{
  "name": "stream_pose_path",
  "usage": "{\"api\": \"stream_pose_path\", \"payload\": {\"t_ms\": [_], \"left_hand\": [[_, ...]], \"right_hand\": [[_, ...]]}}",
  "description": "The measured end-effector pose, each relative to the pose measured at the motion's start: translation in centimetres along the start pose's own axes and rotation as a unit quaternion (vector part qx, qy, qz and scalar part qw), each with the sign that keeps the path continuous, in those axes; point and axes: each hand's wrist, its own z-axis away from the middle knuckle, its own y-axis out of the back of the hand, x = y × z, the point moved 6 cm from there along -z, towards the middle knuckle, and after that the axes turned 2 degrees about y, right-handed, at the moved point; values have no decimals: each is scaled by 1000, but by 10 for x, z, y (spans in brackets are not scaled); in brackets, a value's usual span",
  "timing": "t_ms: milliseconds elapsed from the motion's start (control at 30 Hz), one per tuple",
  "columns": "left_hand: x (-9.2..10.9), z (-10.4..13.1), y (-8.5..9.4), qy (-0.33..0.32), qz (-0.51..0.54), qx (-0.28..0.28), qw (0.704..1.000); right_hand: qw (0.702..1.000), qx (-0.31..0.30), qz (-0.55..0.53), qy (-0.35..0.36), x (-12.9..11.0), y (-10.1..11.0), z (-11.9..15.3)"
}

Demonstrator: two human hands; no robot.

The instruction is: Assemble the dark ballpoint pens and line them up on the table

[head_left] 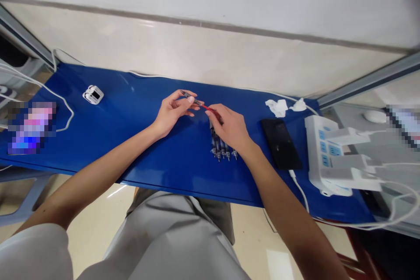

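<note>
My left hand (pixel 173 113) is closed on the dark end of a slim pen (pixel 196 101), pinched between thumb and fingers. The pen slants down to the right, and its red part (pixel 206 107) runs into my right hand (pixel 229 126). There the thumb and forefinger are pinched on it. Whether the dark and red parts are one piece or two, I cannot tell. Several dark pens with clear ends (pixel 223 152) lie side by side on the blue table (pixel 183 153), just below my right hand, which partly hides them.
A black phone (pixel 280 143) on a white cable lies to the right, beside a white power strip (pixel 323 153) with chargers. Crumpled tissues (pixel 277 107) are behind it. At left are a white earphone case (pixel 93 94) and a blurred phone (pixel 33 127). A wall (pixel 203 48) backs the table.
</note>
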Motion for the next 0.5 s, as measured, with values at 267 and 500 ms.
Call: {"api": "stream_pose_path", "payload": {"t_ms": [267,500], "left_hand": [[2,-2,3,-57,-61,14,996],[3,0,0,-52,-90,17,994]], "right_hand": [[1000,-3,-7,9,-6,0,0],[1000,-2,13,18,-7,-3,1]]}}
